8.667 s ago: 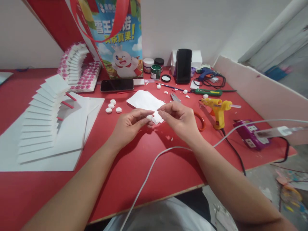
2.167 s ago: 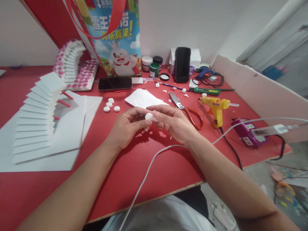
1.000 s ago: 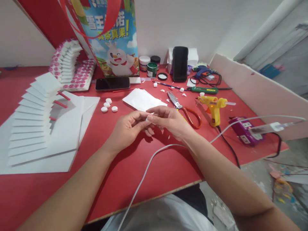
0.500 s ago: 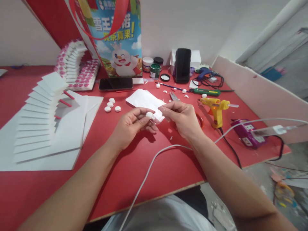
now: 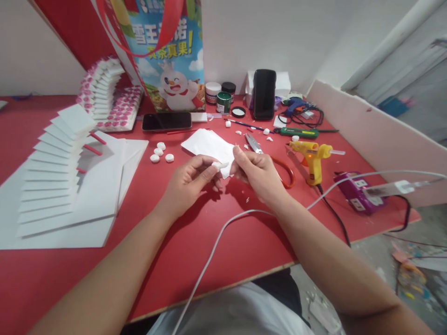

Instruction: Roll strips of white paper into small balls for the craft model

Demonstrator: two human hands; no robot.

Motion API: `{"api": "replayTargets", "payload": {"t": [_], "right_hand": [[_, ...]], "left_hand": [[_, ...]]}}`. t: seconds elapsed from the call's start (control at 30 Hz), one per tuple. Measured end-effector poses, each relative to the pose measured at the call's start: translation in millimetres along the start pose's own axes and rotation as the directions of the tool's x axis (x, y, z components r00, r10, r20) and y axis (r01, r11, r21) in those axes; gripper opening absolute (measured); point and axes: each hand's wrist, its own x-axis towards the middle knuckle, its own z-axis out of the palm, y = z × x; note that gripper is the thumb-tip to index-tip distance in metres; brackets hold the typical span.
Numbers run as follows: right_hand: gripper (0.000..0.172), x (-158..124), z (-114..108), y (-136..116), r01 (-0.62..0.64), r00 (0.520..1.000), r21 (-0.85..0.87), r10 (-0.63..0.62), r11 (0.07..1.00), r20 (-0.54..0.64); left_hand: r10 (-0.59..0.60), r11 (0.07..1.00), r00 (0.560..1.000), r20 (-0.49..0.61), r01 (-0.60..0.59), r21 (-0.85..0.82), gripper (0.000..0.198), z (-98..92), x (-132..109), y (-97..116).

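Observation:
My left hand (image 5: 193, 181) is closed, with a small white rolled piece (image 5: 220, 165) pinched between thumb and forefinger. A loose end of that piece sticks out to the right; whether it is paper or thin foam I cannot tell. Close by on the right, my right hand (image 5: 257, 176) has its thumb pressed to curled fingers, and whatever they hold is hidden. Behind both hands lie white sheets (image 5: 206, 143). Scissors with orange handles (image 5: 289, 174) rest beside the right hand. Several small white rounded pieces (image 5: 159, 152) sit left of the left hand.
White boards (image 5: 104, 186) carry a fanned stack of white pieces (image 5: 49, 172) at left. A yellow glue gun (image 5: 312, 158) and a purple power block (image 5: 359, 193) stand at right. A white cable (image 5: 223, 228) crosses the front. Phones (image 5: 166, 122), paint jars (image 5: 224, 102) and a bag (image 5: 174, 60) line the back.
My right hand has turned, its thumb now raised and its fingers curled beneath. The white piece's loose end now points right, and more of the scissors shows.

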Motion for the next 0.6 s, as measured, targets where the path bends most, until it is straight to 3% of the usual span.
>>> {"api": "replayTargets", "payload": {"t": [0.07, 0.17, 0.27, 0.3, 0.37, 0.47, 0.53, 0.6], "right_hand": [[0.058, 0.3, 0.4, 1.6, 0.02, 0.999, -0.044, -0.018, 0.999, 0.029], [0.051, 0.4, -7.2, -0.1, 0.104, 0.991, -0.217, -0.12, 0.971, -0.062], [0.027, -4.4, -25.0, -11.2, 0.143, 0.955, -0.517, -0.255, 0.844, -0.152], [0.033, -7.3, -31.7, -16.0, 0.097, 0.959, -0.649, -0.246, 0.755, -0.143], [0.044, -13.9, -43.3, -24.2, -0.068, 0.959, -0.874, -0.21, 0.482, -0.191], [0.044, -19.8, -51.9, -28.5, -0.184, 0.98, -0.977, -0.059, 0.107, -0.191], [0.045, -18.5, -52.4, -27.4, -0.218, 0.973, -0.975, 0.068, -0.031, -0.22], [0.046, -14.7, -52.2, -26.2, -0.247, 0.952, -0.964, 0.158, -0.102, -0.261]], "left_hand": [[0.005, 1.0, 1.0, -0.031, -0.004, 0.009, 0.02, -0.9, 0.6, -0.4], [-0.017, 0.997, 0.998, -0.066, 0.012, -0.078, 0.019, -3.0, 3.1, -3.6], [-0.057, 0.976, 0.989, -0.135, 0.027, -0.216, 0.022, -5.0, 6.7, -5.4], [-0.073, 0.966, 0.984, -0.163, 0.029, -0.256, 0.024, -5.5, 7.8, -5.0], [-0.116, 0.944, 0.973, -0.198, 0.046, -0.327, 0.025, -6.4, 9.4, -3.1], [-0.165, 0.914, 0.969, -0.184, 0.08, -0.398, 0.025, -7.1, 10.2, 0.4], [-0.165, 0.9, 0.975, -0.146, 0.089, -0.428, 0.025, -7.4, 10.0, 1.6], [-0.164, 0.881, 0.98, -0.113, 0.094, -0.463, 0.022, -7.6, 9.8, 1.7]]}}
